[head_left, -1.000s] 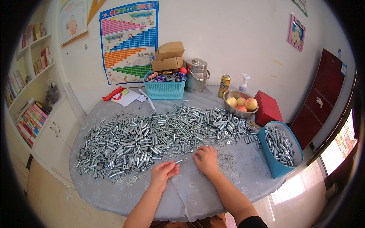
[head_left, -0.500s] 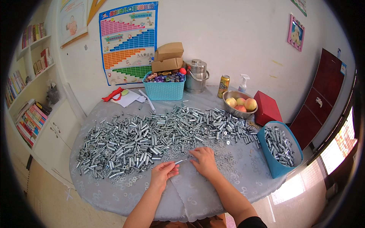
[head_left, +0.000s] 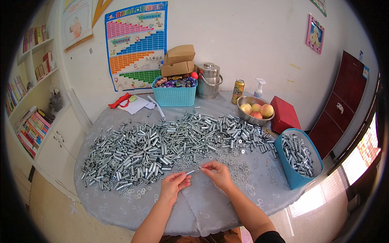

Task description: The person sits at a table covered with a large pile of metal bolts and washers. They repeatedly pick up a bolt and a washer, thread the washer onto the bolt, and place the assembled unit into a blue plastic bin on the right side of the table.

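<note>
- The left hand is pinching a small metal bolt between thumb and fingertips, fingers narrowed around its near end, just in front of the big pile of bolts.
- The right hand is closing its fingertips on the other end of the same bolt; whether it is holding a washer there is too small to tell.
- The pile is spreading across the grey tablecloth, with loose washers lying along its near right edge.
- A blue bin with sorted bolts is standing to the right of the pile.
- Behind the pile, a turquoise basket is sitting under two cardboard boxes.
- Right of that basket, a steel pot, a can, and a bowl of peaches are lining up.
</note>
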A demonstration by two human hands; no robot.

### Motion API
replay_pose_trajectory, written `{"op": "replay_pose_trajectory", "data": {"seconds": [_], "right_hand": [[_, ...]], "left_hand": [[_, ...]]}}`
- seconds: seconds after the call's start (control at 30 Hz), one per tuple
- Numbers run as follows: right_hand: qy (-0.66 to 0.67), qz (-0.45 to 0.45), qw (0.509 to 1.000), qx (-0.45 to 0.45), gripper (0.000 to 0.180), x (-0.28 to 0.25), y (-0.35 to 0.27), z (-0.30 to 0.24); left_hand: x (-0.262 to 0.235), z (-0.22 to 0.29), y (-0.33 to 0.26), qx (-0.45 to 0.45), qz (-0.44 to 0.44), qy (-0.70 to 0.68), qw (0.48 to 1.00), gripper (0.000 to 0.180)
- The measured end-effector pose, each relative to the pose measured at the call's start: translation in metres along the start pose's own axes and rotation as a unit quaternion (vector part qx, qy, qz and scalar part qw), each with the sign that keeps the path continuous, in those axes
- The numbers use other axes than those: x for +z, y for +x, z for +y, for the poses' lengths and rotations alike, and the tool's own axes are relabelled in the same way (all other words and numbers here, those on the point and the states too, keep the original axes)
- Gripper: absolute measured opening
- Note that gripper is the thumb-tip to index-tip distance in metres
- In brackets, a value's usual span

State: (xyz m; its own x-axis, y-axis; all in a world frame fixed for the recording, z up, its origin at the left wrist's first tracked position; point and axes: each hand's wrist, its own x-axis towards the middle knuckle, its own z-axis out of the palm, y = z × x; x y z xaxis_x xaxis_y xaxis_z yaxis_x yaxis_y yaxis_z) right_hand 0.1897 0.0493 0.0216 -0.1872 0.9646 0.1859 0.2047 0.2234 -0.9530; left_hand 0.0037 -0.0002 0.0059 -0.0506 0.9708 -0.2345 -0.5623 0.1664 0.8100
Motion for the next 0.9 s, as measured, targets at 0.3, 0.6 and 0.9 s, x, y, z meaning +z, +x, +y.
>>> {"op": "replay_pose_trajectory", "data": {"seconds": [0.3,0.6,0.9], "right_hand": [[0.048,-0.045,0.997,-0.051,0.015,0.001,-0.002,-0.003],[-0.029,-0.089,0.992,0.087,0.039,-0.004,-0.004,-0.004],[-0.010,-0.088,0.996,0.021,0.041,-0.004,-0.006,-0.002]], "left_hand": [[0.001,0.001,-0.001,-0.003,-0.004,0.017,1.000,0.018],[0.007,-0.001,-0.004,0.036,-0.031,0.059,0.997,0.017],[0.003,-0.003,0.001,0.053,0.014,0.040,0.998,0.017]]}}
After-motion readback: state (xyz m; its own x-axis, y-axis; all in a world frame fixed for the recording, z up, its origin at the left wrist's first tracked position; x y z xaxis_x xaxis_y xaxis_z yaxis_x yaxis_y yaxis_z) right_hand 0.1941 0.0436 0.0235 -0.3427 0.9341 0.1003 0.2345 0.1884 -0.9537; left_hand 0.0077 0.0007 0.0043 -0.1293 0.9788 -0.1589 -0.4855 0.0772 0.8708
